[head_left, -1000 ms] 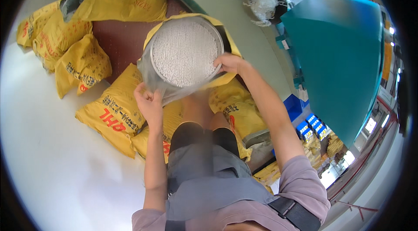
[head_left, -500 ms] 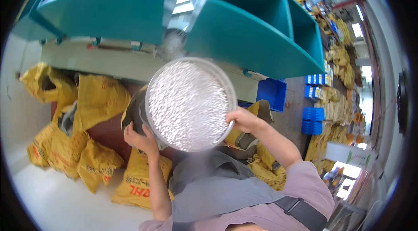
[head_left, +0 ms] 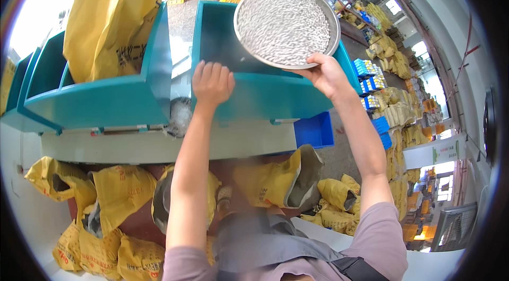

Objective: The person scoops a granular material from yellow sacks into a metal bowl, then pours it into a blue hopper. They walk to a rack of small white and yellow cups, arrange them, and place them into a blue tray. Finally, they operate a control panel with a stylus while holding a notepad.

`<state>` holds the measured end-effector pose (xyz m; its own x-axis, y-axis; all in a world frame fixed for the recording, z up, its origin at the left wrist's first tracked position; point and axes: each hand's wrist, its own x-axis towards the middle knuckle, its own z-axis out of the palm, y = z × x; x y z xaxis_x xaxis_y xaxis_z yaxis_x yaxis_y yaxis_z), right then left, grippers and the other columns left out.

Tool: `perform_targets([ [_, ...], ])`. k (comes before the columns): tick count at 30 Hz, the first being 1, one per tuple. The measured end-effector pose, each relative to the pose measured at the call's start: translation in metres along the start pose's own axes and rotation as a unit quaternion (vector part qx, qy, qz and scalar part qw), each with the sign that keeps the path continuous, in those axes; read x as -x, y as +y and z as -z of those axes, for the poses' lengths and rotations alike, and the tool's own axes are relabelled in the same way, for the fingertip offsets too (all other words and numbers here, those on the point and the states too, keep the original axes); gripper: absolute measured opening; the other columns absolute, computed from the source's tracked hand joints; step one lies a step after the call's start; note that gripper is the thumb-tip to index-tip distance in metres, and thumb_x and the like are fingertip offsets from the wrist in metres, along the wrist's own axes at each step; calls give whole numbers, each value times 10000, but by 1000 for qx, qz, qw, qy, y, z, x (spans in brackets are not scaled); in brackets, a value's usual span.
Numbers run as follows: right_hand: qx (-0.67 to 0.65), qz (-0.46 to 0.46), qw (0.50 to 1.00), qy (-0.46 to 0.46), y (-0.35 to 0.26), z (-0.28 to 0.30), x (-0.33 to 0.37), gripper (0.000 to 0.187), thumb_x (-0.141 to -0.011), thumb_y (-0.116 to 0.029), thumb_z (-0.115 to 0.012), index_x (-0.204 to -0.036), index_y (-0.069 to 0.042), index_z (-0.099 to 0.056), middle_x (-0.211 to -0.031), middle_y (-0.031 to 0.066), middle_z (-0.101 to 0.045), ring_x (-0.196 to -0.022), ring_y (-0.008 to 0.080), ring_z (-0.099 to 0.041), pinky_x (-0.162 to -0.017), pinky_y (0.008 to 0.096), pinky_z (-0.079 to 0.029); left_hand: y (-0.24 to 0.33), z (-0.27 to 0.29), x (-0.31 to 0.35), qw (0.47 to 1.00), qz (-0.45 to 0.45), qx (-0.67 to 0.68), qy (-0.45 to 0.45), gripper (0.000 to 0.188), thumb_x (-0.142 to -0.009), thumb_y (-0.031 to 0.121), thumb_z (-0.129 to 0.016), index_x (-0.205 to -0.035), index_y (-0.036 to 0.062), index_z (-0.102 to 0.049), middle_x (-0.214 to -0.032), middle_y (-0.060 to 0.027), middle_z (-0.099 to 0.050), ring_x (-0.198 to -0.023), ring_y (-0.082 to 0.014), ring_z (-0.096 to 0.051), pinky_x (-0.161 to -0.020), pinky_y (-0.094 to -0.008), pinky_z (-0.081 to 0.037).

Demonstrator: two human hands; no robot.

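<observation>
At the 1 o'clock side of the view, a round, shallow metal bowl (head_left: 333, 26) sits above an open teal bin (head_left: 270, 95), heaped with small white pellets (head_left: 283, 24). The right hand (head_left: 330, 78), toward 2 o'clock, has its fingers closed on the rim at the bowl's 5 o'clock. With so full a load held from one edge, a level rim and a slow wrist seem best; support at the bowl's 11 o'clock would likely curb tipping. The left hand (head_left: 213, 85), toward 11 o'clock, has narrow, curled fingers; whether they grip the bin's edge cannot be told. The bin looks smooth and flat-panelled; a creased yellow sack (head_left: 108, 21) stands at 10 o'clock.
</observation>
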<state>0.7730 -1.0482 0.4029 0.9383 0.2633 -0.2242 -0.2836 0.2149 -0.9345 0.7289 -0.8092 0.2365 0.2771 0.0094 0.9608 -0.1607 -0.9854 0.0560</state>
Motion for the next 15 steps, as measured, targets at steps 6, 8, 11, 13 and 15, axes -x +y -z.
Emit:
perform_targets([
  [6,562,274,759,181,50,19,-88,567,-869,47,-504,-1420,-2,-376,-1208,288,-616,-1093,435,-635,-865,441,-548,-8,-14,20,1000,-8,-9,-2,314,-960,259,-470,-672,142,-517,-679,-19,-476,-665,-200,-505,-683,-345,-398],
  [8,563,360,726,162,60,20,-97,627,-857,91,-549,-1440,-27,-349,-1300,298,-545,-1118,475,-599,-905,484,-504,-7,-12,20,999,-7,-20,-24,315,-973,260,-463,-724,133,-609,-703,-11,-555,-687,-198,-533,-717,-340,-396],
  [11,570,462,661,158,65,15,-97,791,-785,174,-606,-1481,-61,-314,-1416,247,-468,-1172,481,-565,-935,499,-492,-5,-8,16,999,-3,-22,-38,339,-987,264,-443,-734,139,-630,-695,-7,-559,-685,-193,-538,-724,-341,-395],
  [13,557,514,631,165,61,14,-94,702,-850,61,-614,-1471,-30,-300,-1435,243,-463,-1238,440,-538,-940,457,-515,-5,-6,13,998,-11,-38,-45,354,-994,265,-429,-739,143,-641,-706,-7,-575,-693,-194,-547,-733,-348,-393],
  [15,526,516,658,154,51,21,-85,829,-771,136,-638,-1494,-44,-276,-1441,227,-455,-1237,440,-533,-962,429,-506,-6,-6,13,998,-24,-48,-45,368,-1002,272,-419,-748,151,-656,-725,-11,-605,-715,-195,-567,-751,-362,-387],
])
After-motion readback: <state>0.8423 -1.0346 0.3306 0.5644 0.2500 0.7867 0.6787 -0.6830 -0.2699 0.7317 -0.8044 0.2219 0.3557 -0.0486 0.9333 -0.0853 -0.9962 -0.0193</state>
